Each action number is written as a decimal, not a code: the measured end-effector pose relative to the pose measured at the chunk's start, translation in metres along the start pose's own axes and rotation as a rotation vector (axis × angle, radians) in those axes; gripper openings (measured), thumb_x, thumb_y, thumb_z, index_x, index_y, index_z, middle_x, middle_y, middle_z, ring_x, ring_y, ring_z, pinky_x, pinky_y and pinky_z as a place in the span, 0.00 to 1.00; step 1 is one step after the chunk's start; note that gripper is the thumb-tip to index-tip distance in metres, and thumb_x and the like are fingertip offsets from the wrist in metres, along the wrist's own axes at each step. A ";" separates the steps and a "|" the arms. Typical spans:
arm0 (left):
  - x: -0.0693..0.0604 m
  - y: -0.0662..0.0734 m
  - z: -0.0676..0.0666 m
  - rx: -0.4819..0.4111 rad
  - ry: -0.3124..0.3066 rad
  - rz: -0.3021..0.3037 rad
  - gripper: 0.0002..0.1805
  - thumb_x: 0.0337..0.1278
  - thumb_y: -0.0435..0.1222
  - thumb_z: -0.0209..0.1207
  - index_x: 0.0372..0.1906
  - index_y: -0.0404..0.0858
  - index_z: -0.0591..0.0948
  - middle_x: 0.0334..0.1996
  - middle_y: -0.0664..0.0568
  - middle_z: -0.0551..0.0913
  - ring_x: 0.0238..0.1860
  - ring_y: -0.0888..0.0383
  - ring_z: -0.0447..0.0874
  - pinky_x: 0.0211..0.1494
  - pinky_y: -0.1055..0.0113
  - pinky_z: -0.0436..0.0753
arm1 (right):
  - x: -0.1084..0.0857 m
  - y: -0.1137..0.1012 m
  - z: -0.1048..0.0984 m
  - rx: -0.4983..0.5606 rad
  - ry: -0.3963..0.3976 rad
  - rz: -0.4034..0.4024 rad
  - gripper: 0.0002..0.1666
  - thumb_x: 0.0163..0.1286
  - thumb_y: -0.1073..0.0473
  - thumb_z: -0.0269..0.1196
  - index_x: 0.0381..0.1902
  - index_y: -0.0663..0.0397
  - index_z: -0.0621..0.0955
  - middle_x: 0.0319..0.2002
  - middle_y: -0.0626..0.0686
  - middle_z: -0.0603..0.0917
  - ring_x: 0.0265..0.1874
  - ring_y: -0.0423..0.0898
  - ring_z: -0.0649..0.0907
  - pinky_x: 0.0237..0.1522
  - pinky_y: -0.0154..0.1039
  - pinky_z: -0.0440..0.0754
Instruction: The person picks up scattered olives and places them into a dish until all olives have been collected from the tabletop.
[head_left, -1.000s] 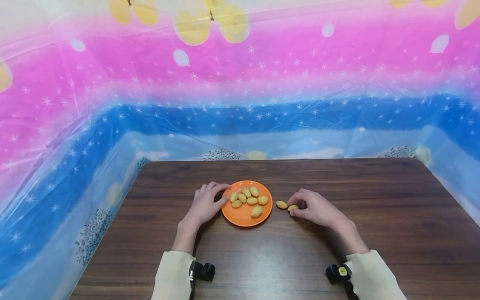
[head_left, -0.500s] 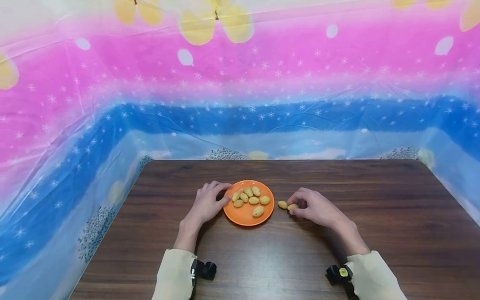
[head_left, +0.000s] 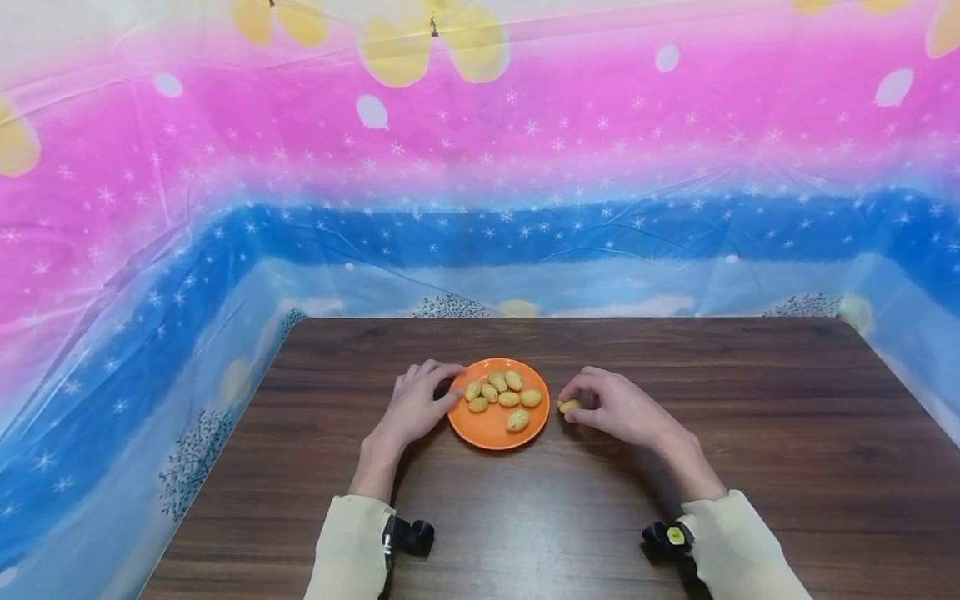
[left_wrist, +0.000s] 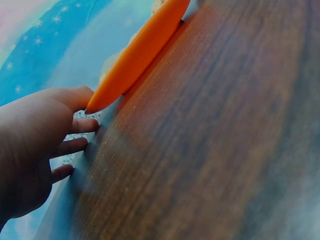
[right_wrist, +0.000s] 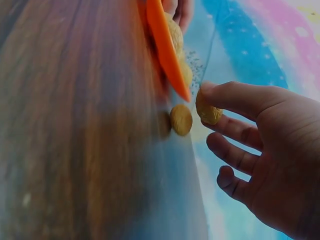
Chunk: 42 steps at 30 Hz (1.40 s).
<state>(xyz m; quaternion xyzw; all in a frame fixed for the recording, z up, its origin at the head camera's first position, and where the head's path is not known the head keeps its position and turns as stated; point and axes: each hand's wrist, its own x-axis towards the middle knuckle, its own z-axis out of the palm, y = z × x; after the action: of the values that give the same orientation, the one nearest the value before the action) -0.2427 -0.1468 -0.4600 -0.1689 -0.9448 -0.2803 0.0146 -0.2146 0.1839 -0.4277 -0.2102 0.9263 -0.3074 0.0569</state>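
An orange plate (head_left: pixel 487 436) bears several oval, tan, wrinkled nuts (head_left: pixel 517 420). My left hand (head_left: pixel 411 406) holds its left rim, thumb and index finger on the edge; the left wrist view shows the thumb (left_wrist: pixel 79 97) against the rim and the other fingers spread out towards the table. To the right of the plate, my right hand (head_left: pixel 622 406) pinches one nut (right_wrist: pixel 208 107) between thumb and index finger, its other fingers loosely bent. Another nut (right_wrist: pixel 181 120) lies on the table just beside the held one, close to the plate.
Both hands are over a dark wood-grain table (head_left: pixel 787 433). A pink and blue printed cloth (head_left: pixel 480 217) hangs behind its far edge and along the sides. Black wrist cameras (head_left: pixel 415 538) sit at both sleeves.
My right hand has moved left towards the plate with the nut it pinches, now over the other loose nut. The left hand stays at the plate's rim. The head view has shifted slightly.
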 end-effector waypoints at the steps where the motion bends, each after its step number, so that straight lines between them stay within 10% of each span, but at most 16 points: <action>1: 0.000 0.000 0.000 0.000 0.001 0.001 0.22 0.70 0.48 0.55 0.65 0.52 0.77 0.59 0.51 0.77 0.60 0.49 0.70 0.67 0.46 0.63 | 0.001 -0.002 0.000 -0.001 -0.003 -0.006 0.10 0.67 0.50 0.67 0.46 0.39 0.85 0.39 0.40 0.80 0.34 0.41 0.77 0.34 0.37 0.76; 25: -0.001 0.001 -0.001 -0.005 0.000 -0.002 0.21 0.71 0.48 0.55 0.65 0.52 0.77 0.60 0.51 0.77 0.58 0.50 0.70 0.67 0.46 0.64 | 0.032 -0.041 0.012 -0.032 -0.055 -0.159 0.11 0.67 0.54 0.68 0.46 0.44 0.86 0.37 0.44 0.79 0.30 0.41 0.75 0.32 0.35 0.74; 42: -0.001 0.001 -0.002 -0.015 -0.007 0.004 0.21 0.71 0.48 0.55 0.65 0.52 0.77 0.59 0.52 0.77 0.59 0.50 0.70 0.68 0.47 0.62 | 0.050 -0.066 0.031 -0.077 -0.106 -0.217 0.11 0.67 0.55 0.67 0.47 0.46 0.87 0.46 0.44 0.83 0.41 0.42 0.79 0.48 0.41 0.78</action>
<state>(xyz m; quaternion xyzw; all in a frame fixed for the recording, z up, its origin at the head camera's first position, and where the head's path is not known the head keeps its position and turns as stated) -0.2416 -0.1474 -0.4578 -0.1716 -0.9424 -0.2869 0.0107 -0.2294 0.0985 -0.4124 -0.3270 0.9050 -0.2645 0.0643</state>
